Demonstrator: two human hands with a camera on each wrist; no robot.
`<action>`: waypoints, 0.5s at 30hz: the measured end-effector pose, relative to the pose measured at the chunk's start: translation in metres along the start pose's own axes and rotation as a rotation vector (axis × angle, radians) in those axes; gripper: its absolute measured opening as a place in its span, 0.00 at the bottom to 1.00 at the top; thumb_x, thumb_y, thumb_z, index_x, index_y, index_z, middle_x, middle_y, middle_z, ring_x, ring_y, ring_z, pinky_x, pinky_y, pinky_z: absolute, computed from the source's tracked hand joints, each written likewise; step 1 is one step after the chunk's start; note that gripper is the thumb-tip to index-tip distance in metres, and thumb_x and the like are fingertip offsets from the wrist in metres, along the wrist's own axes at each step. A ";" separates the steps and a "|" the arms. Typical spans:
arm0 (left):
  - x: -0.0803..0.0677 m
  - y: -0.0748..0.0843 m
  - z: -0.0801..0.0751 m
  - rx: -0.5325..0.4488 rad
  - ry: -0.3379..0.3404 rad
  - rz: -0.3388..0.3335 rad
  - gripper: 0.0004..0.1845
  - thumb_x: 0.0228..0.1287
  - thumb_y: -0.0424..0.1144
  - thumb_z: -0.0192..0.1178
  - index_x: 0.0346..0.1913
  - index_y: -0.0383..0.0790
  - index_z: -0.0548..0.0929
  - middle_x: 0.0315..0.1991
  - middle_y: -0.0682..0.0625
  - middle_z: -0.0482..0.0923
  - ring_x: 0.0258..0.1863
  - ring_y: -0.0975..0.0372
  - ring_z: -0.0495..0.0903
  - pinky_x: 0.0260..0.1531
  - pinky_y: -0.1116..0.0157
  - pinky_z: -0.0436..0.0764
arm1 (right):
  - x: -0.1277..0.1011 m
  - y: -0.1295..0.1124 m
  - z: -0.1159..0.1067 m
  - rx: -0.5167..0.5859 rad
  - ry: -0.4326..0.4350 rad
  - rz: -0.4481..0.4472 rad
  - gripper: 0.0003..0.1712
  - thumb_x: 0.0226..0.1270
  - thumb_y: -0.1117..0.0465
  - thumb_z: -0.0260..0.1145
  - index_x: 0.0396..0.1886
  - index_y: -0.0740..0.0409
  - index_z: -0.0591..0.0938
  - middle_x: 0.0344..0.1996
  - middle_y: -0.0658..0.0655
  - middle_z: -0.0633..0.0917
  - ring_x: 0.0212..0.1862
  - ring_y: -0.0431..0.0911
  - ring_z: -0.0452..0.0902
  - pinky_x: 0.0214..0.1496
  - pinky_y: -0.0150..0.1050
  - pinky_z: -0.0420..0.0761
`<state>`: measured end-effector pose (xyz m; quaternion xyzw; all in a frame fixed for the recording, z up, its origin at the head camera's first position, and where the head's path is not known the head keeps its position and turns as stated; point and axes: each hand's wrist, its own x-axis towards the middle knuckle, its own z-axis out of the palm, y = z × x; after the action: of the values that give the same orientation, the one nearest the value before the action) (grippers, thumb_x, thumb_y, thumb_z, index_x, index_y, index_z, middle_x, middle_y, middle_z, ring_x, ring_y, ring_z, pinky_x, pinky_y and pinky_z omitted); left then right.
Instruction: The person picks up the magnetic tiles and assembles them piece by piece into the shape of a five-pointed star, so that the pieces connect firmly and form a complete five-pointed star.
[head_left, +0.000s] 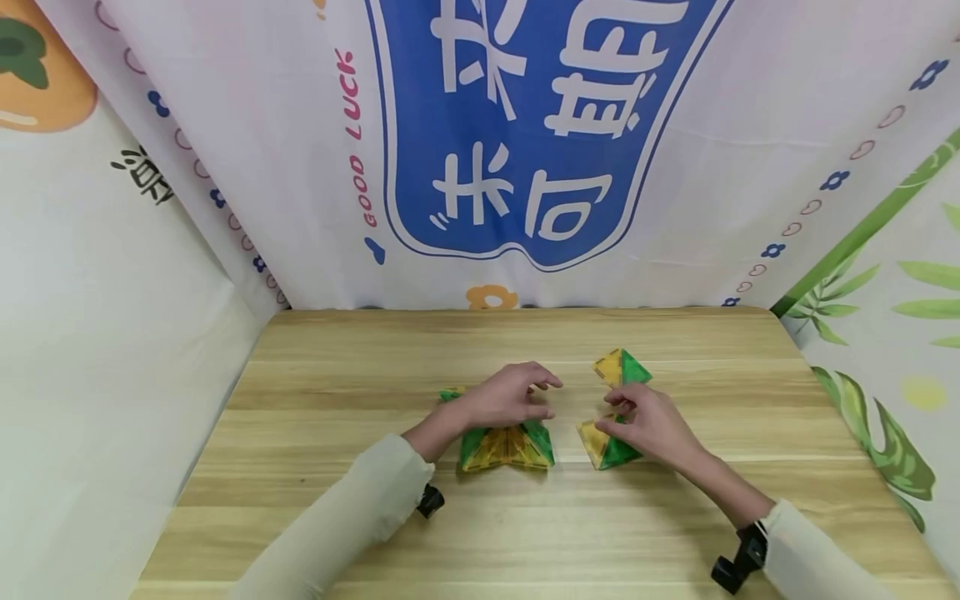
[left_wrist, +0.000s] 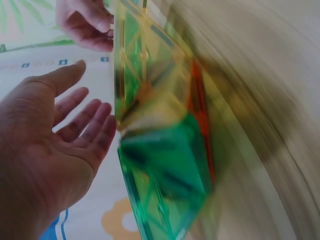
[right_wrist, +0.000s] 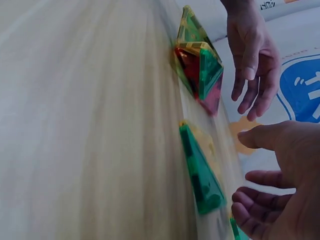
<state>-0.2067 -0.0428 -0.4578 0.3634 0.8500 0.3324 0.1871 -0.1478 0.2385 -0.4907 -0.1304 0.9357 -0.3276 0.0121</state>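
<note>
My left hand (head_left: 504, 398) hovers with fingers straight and spread, gripping nothing, just above a folded cluster of green and yellow tiles (head_left: 507, 446). In the left wrist view the palm (left_wrist: 47, 150) faces that cluster (left_wrist: 160, 150) without contact. My right hand (head_left: 647, 423) has its fingers loosely curved just beside a green and yellow tile piece (head_left: 609, 450) lying beneath it; I cannot tell whether the fingertips touch it. Beyond that hand, farther from me, a second small tile piece (head_left: 621, 367) stands apart. All three pieces rest on the wooden bench (head_left: 337, 500). No container is in view. A printed cloth backdrop (head_left: 540, 125) encloses the bench behind and at both sides.
</note>
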 end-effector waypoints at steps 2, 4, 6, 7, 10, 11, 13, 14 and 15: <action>0.006 0.004 0.003 0.018 -0.031 -0.010 0.27 0.74 0.39 0.69 0.71 0.37 0.79 0.68 0.46 0.79 0.66 0.52 0.80 0.61 0.64 0.82 | -0.005 0.004 -0.002 -0.052 0.005 0.017 0.27 0.62 0.51 0.82 0.52 0.66 0.88 0.40 0.55 0.88 0.41 0.47 0.84 0.43 0.46 0.86; 0.010 0.008 0.006 0.020 -0.062 -0.020 0.27 0.74 0.39 0.68 0.73 0.37 0.77 0.70 0.46 0.78 0.67 0.53 0.79 0.63 0.63 0.81 | -0.009 0.005 -0.004 -0.086 0.010 0.023 0.28 0.59 0.51 0.84 0.51 0.66 0.88 0.37 0.54 0.87 0.39 0.46 0.82 0.42 0.44 0.84; 0.014 0.011 0.009 0.026 -0.085 -0.029 0.28 0.74 0.38 0.68 0.73 0.36 0.77 0.70 0.46 0.78 0.68 0.53 0.79 0.64 0.63 0.80 | -0.013 0.005 -0.004 -0.113 0.011 0.023 0.30 0.56 0.50 0.85 0.50 0.67 0.88 0.37 0.54 0.87 0.38 0.45 0.81 0.40 0.43 0.82; 0.016 0.013 0.011 0.028 -0.093 -0.034 0.28 0.74 0.38 0.68 0.73 0.36 0.77 0.70 0.46 0.78 0.68 0.53 0.79 0.65 0.63 0.80 | -0.016 0.005 -0.003 -0.126 0.010 0.020 0.31 0.55 0.50 0.86 0.50 0.67 0.88 0.37 0.54 0.87 0.38 0.45 0.80 0.40 0.43 0.82; 0.021 0.016 0.016 0.052 -0.114 -0.043 0.28 0.74 0.38 0.68 0.73 0.35 0.77 0.69 0.45 0.79 0.68 0.54 0.79 0.66 0.64 0.79 | -0.021 0.004 -0.001 -0.137 0.010 0.020 0.33 0.52 0.49 0.87 0.50 0.66 0.88 0.40 0.56 0.87 0.39 0.45 0.81 0.40 0.42 0.82; 0.023 0.016 0.018 0.062 -0.117 -0.045 0.28 0.74 0.39 0.69 0.72 0.35 0.78 0.69 0.45 0.80 0.67 0.55 0.80 0.65 0.65 0.78 | -0.022 0.003 0.000 -0.136 0.008 0.020 0.34 0.52 0.49 0.87 0.51 0.66 0.87 0.41 0.57 0.87 0.40 0.46 0.80 0.40 0.43 0.81; 0.025 0.016 0.022 0.073 -0.126 -0.054 0.28 0.74 0.39 0.69 0.72 0.36 0.78 0.68 0.45 0.81 0.66 0.56 0.80 0.64 0.66 0.79 | -0.023 0.001 0.003 -0.135 0.006 0.018 0.35 0.51 0.49 0.88 0.52 0.66 0.87 0.42 0.57 0.87 0.40 0.46 0.80 0.40 0.43 0.81; 0.026 0.015 0.023 0.074 -0.131 -0.060 0.27 0.73 0.39 0.69 0.72 0.36 0.78 0.67 0.45 0.81 0.66 0.56 0.80 0.64 0.66 0.79 | -0.024 0.001 0.004 -0.131 0.007 0.017 0.35 0.50 0.49 0.88 0.53 0.66 0.87 0.43 0.58 0.87 0.40 0.46 0.80 0.40 0.43 0.81; 0.027 0.015 0.025 0.070 -0.136 -0.068 0.27 0.73 0.39 0.69 0.72 0.37 0.79 0.67 0.46 0.81 0.66 0.57 0.80 0.64 0.67 0.79 | -0.024 0.000 0.005 -0.128 0.006 0.014 0.36 0.50 0.49 0.88 0.53 0.66 0.87 0.43 0.58 0.86 0.40 0.46 0.79 0.40 0.44 0.81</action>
<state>-0.2038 -0.0042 -0.4673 0.3623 0.8582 0.2707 0.2426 -0.1238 0.2414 -0.4962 -0.1231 0.9556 -0.2676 0.0032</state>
